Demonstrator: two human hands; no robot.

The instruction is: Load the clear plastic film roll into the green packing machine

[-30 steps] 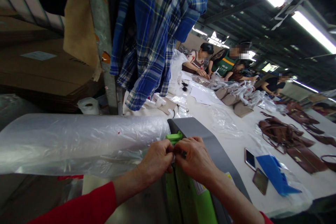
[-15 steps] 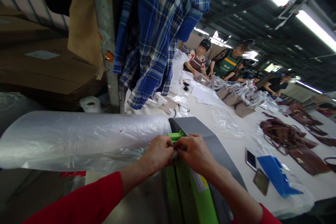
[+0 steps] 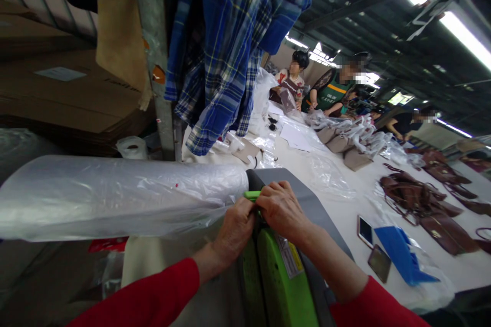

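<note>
My left hand [image 3: 236, 227] is closed, its fingertips pressed together beside the green machine. A loose edge of clear plastic film [image 3: 207, 218] runs from the big roll [image 3: 126, 194] to this hand, which appears to pinch it. My right hand [image 3: 282, 209] touches the left one, its fingers curled down over the front of a green bar [image 3: 253, 195]. What its fingertips grip is hidden. Below both hands lies the green machine body [image 3: 286, 286], with a yellow-and-white label, set beside a grey panel [image 3: 307, 204].
A blue plaid shirt [image 3: 233, 46] hangs from a metal post [image 3: 153, 61] ahead. On the white table rest two phones [image 3: 365, 231], a blue folder-like piece [image 3: 402, 255], brown bags [image 3: 441, 232] and wrapped beige bags [image 3: 356, 158]. Co-workers [image 3: 333, 89] stand at its far side.
My right hand has risen slightly and turned knuckles-up over the green bar. The left hand stays against it, its forearm angled more upright. The film edge now stretches tighter toward my hands.
</note>
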